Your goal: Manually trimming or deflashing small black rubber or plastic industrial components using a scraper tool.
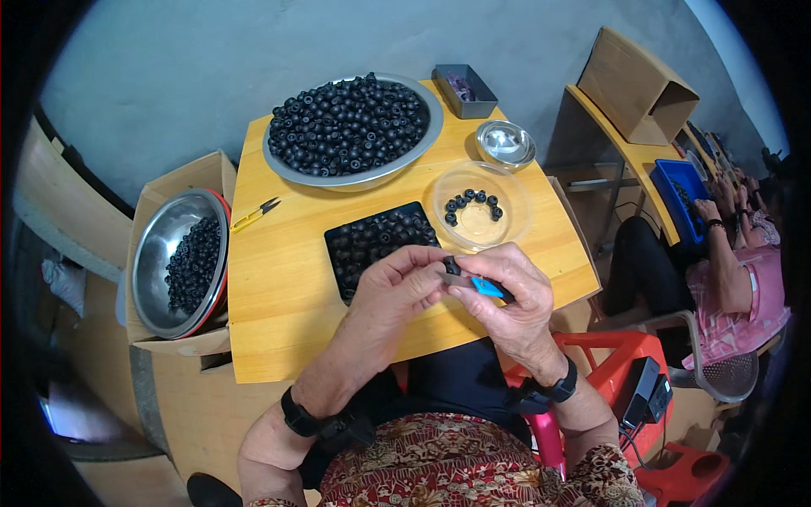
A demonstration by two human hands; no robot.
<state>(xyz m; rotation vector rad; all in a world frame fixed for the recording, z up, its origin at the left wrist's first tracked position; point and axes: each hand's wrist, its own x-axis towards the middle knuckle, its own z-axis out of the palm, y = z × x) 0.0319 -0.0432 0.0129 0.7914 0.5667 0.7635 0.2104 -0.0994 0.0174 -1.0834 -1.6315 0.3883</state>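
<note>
Head view: left fingers pinch a half-hidden black bead, right fingers a blue knife.

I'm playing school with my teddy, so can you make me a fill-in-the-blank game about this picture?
1. The right hand holds a small knife whose handle is black and ____.
2. The big metal bowl is heaped with round pieces coloured ____.
3. The yellow-handled snips lie on the table, near its ____ side, not its right.
4. The brown box beside the table is made of ____.

Missing words: blue; black; left; cardboard.
</note>
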